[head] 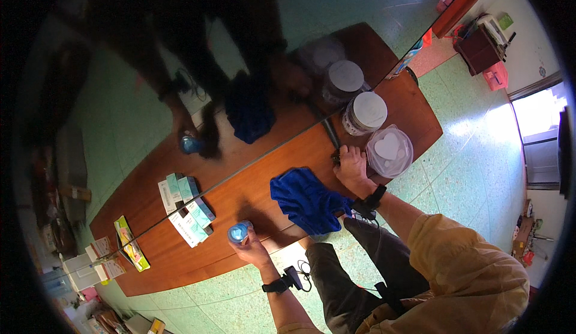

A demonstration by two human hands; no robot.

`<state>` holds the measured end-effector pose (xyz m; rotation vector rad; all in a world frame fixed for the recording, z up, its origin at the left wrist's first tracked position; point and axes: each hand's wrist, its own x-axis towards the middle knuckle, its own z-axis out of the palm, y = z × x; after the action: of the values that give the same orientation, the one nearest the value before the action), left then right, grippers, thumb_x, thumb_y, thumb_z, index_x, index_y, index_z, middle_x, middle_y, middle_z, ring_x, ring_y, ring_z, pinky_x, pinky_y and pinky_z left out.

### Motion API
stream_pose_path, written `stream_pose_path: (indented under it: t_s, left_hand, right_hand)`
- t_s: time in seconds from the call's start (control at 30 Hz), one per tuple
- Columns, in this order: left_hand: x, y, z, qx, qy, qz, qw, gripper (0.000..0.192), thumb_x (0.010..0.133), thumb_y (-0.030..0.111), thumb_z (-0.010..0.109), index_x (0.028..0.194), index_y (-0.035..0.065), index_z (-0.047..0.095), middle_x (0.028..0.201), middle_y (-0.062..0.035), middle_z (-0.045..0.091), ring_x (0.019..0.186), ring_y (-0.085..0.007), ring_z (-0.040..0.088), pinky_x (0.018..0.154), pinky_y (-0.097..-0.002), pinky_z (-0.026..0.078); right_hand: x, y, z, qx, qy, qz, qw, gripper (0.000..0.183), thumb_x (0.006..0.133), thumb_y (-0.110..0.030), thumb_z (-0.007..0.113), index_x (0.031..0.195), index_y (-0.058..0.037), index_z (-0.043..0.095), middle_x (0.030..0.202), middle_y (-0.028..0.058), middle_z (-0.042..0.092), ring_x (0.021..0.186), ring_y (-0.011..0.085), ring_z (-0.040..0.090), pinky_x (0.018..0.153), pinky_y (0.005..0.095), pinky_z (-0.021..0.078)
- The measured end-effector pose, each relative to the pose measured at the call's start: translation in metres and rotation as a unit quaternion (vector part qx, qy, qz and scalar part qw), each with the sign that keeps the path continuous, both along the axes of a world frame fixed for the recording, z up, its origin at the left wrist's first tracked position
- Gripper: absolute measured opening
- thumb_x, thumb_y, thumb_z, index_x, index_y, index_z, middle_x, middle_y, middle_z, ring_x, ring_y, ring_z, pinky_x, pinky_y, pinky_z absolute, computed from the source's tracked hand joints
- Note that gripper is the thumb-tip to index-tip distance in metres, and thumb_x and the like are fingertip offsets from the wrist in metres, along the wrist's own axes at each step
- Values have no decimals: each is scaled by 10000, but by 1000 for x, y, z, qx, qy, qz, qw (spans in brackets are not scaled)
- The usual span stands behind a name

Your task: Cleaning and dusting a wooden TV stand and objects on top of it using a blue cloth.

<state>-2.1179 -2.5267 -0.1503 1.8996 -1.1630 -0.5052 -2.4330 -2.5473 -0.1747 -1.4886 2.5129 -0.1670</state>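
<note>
My left hand (254,248) is closed around a small blue container (239,232) above the wooden table (252,181), near its front edge. My right hand (352,168) rests at the lower end of a slim black bar (331,132). Its fingers are curled, and whether they grip the bar is hidden; a small dark part shows beside them. Between my hands lies a crumpled dark blue cloth (308,201), its right end near my right wrist. Just beyond my right hand stand a round clear tub (389,151) with a pale lid and a white-lidded jar (369,111).
A large dark glossy screen (216,64) stands along the table's back and mirrors the scene. White and teal boxes (193,221) lie left of centre, a yellow-green packet (131,244) farther left. Another dark table or cabinet (481,48) stands at the far right.
</note>
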Motion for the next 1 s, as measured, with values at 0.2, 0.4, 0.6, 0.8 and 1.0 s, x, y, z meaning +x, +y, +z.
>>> stream_pose_path:
  t_s: [0.2, 0.4, 0.6, 0.8, 1.0]
  left_hand:
    - [16, -4, -16, 8, -29, 15, 999, 541, 783, 181, 759, 1204, -26, 489, 1101, -172, 607, 994, -266, 598, 824, -373, 522]
    - [-15, 40, -22, 8, 54, 47, 997, 561, 813, 114, 697, 1272, -55, 424, 1300, -196, 476, 1179, -300, 478, 979, -411, 405]
    - [-140, 20, 0, 108, -199, -271, 935, 838, 771, 377, 723, 1421, 60, 299, 1480, -215, 246, 1362, -418, 212, 1088, -490, 229]
    - [-198, 34, -49, -24, -207, -373, 904, 426, 736, 172, 659, 1140, 74, 568, 1143, -175, 532, 1003, -395, 491, 895, -508, 392]
    - [-265, -3, -33, -22, -52, -403, 913, 417, 770, 109, 657, 1167, 29, 560, 1269, -198, 502, 1153, -428, 440, 987, -511, 339]
  right_hand:
    - [-13, 25, 14, -137, -217, 17, 966, 446, 677, -150, 686, 1060, 8, 521, 936, 218, 540, 900, 390, 553, 763, 448, 463]
    - [-23, 91, 48, -46, -647, -205, 733, 392, 735, -94, 672, 1080, 53, 558, 933, 114, 615, 827, 197, 595, 711, 324, 481]
    - [-38, 138, 66, 9, -579, -156, 800, 343, 746, -98, 678, 1041, 51, 585, 883, 57, 629, 783, 115, 575, 692, 272, 473]
    - [-67, 170, 56, 28, -550, -166, 818, 378, 736, -111, 685, 1075, 22, 584, 881, 72, 627, 808, 131, 579, 731, 276, 478]
    - [-89, 179, 55, 50, -514, -145, 844, 406, 715, -136, 702, 1070, 19, 581, 840, 85, 614, 777, 132, 569, 699, 277, 469]
